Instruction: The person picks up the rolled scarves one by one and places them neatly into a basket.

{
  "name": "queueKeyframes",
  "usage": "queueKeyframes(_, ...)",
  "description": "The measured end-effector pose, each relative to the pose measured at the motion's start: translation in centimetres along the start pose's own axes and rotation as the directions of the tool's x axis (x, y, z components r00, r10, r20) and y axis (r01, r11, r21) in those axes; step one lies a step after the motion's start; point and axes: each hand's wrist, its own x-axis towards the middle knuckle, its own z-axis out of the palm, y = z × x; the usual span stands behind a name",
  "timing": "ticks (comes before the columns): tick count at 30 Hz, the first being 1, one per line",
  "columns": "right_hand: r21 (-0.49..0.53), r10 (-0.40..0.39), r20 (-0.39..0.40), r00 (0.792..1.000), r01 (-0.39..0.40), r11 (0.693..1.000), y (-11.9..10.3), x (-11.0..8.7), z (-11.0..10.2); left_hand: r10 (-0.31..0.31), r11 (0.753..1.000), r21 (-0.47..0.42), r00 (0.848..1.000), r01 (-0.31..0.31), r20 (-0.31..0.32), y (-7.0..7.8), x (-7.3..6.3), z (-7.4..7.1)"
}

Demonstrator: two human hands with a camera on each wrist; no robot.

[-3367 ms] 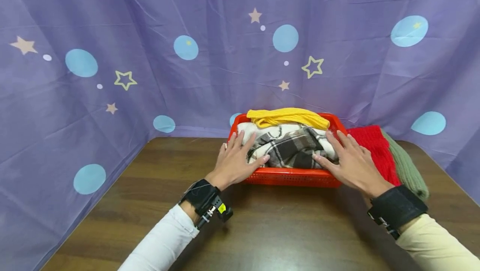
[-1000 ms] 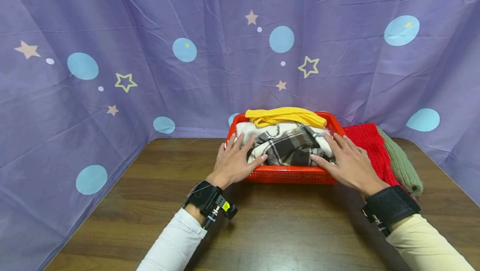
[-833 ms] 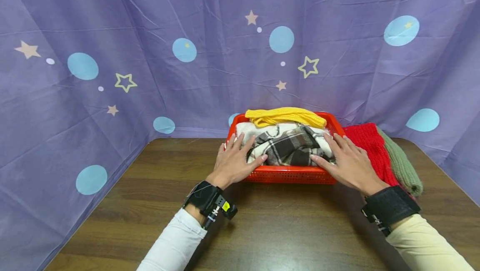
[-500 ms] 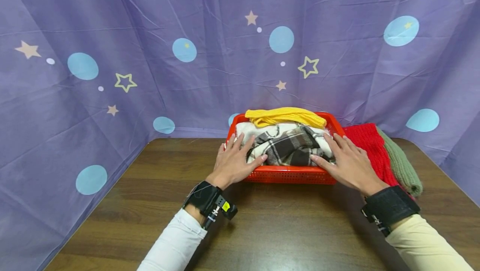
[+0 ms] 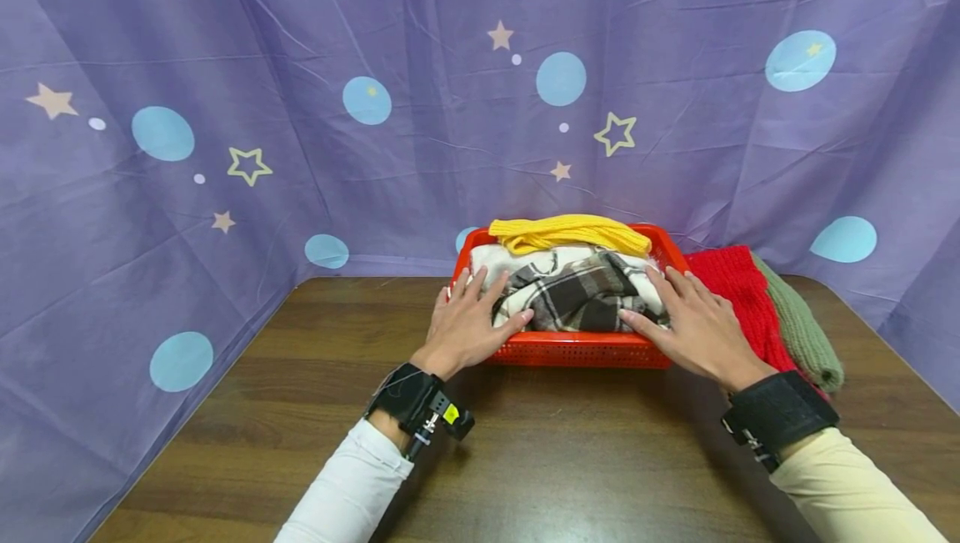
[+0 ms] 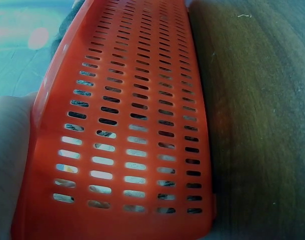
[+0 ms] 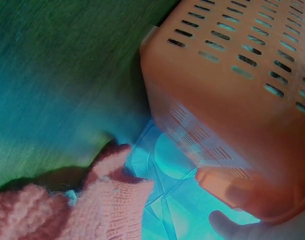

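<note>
A red plastic basket (image 5: 585, 351) with slotted walls stands at the back of the table, filled with folded clothes. A black, grey and white plaid garment (image 5: 585, 293) lies in its front part, and a yellow ribbed knit (image 5: 573, 233) lies across the back. My left hand (image 5: 463, 322) lies over the basket's left front corner, fingers spread and nearly straight. Over the right front corner my right hand (image 5: 697, 322) rests in the same way, thumb towards the plaid cloth. In the left wrist view, part of the hand (image 6: 10, 160) shows beside the basket's rim. Neither hand grips anything.
To the basket's right lie a folded red knit (image 5: 738, 293) and a green ribbed knit (image 5: 806, 330), partly behind my right hand. The wooden table (image 5: 570, 451) extends towards me. A purple curtain (image 5: 435, 151) with stars and dots hangs behind and to the left.
The head view has shifted slightly since the earliest frame, so everything appears a little further left. Both hands, the basket and the clothes keep their places relative to each other.
</note>
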Motion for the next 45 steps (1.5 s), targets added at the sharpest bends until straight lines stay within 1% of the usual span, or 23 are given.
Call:
queueKeyframes(4, -0.003, 0.0, 0.0, 1.0, 0.0, 1.0, -0.05, 0.06, -0.02, 0.006, 1.0, -0.003, 1.0, -0.006, -0.009, -0.04, 0.03, -0.02)
queueKeyframes(12, -0.007, -0.002, -0.002, 1.0, 0.002, 1.0, -0.06, 0.14, -0.07, 0.003, 1.0, -0.002, 1.0, -0.003, 0.0, -0.1, 0.11, -0.04)
queueKeyframes(24, -0.01, -0.001, 0.0, 1.0, 0.001, 1.0, -0.21, 0.29, -0.21, -0.002, 1.0, 0.003, 1.0, 0.002, -0.004, -0.23, 0.25, -0.07)
queueKeyframes(30, -0.005, 0.0, 0.001, 1.0, 0.0, 1.0, -0.21, 0.19, -0.27, -0.002, 1.0, 0.007, 1.0, 0.002, 0.001, -0.09, 0.21, -0.07)
queueKeyframes(33, -0.001, 0.003, 0.006, 1.0, -0.003, 1.0, -0.21, 0.2, -0.27, -0.002, 1.0, 0.012, 1.0, 0.002, -0.007, -0.05, 0.16, -0.09)
queueKeyframes(37, 0.009, 0.011, 0.013, 1.0, -0.011, 1.0, -0.17, 0.16, -0.26, -0.004, 1.0, 0.011, 1.0, 0.004, -0.007, 0.03, 0.11, -0.12)
queueKeyframes(40, 0.02, 0.018, 0.014, 1.0, -0.018, 1.0, -0.09, -0.06, -0.34, -0.002, 1.0, -0.005, 1.0, 0.002, 0.009, 0.14, 0.1, -0.09)
queueKeyframes(45, 0.077, -0.006, -0.031, 1.0, 0.008, 0.997, 0.26, -0.48, -0.93, -0.007, 1.0, -0.021, 1.0, 0.007, 0.022, 0.27, -0.07, -0.01)
